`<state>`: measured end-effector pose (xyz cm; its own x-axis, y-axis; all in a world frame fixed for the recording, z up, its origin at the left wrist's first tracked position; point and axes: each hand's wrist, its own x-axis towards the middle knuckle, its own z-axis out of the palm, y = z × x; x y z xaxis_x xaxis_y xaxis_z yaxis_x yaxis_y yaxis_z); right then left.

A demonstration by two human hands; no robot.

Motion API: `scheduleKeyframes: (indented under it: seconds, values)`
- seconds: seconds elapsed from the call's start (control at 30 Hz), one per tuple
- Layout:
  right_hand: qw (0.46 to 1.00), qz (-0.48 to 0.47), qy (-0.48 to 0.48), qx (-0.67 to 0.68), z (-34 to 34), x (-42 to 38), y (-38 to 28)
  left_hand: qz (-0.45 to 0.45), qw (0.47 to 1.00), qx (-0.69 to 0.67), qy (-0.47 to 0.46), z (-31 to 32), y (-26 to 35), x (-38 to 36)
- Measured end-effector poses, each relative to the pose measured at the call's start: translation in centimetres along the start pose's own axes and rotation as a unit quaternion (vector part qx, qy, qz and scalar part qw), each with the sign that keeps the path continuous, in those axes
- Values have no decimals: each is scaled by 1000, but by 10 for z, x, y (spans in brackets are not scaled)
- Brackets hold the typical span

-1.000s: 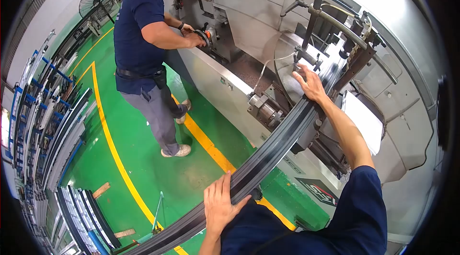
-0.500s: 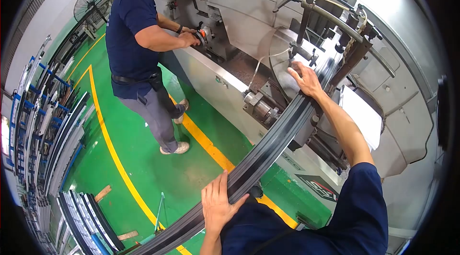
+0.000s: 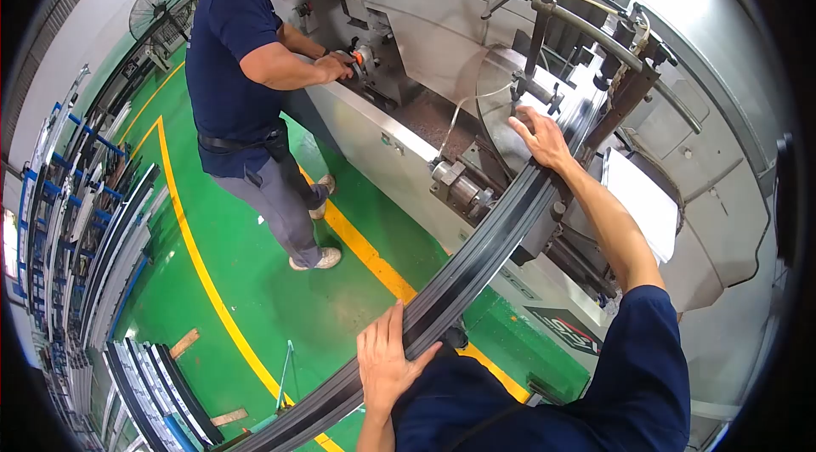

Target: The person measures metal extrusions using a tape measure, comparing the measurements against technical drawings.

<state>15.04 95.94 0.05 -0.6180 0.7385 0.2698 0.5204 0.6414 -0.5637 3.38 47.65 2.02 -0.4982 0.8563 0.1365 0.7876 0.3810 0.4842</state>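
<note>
A long dark grooved metal profile (image 3: pixel 459 284) runs from the bottom left up into the machine (image 3: pixel 544 104) at the upper right. At the lower middle, my left hand (image 3: pixel 389 360) rests against the profile's edge, fingers on its far side and thumb stretched out beneath. Farther up, my right hand (image 3: pixel 544 142) lies over the profile beside the machine's clamps, its fingers spread and partly curled. The profile passes under that palm. A white sheet (image 3: pixel 639 206) lies right of my right forearm.
A co-worker (image 3: pixel 246 78) stands at the upper left, both hands at an orange-marked part of the machine. Racks of long profiles (image 3: pixel 76 231) line the left side. More profiles (image 3: pixel 161 392) lie at the bottom left. A fan (image 3: pixel 160 8) stands behind.
The co-worker's hands and one foot have shifted slightly. My hands and the profile look almost the same as before.
</note>
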Motion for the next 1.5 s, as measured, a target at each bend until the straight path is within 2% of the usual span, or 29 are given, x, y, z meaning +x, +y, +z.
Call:
scheduleKeyframes:
  seconds: [1.5]
  values:
    - [1000, 2, -4, -4, 0, 2, 2, -1, 1000, -2, 0, 2, -1, 0]
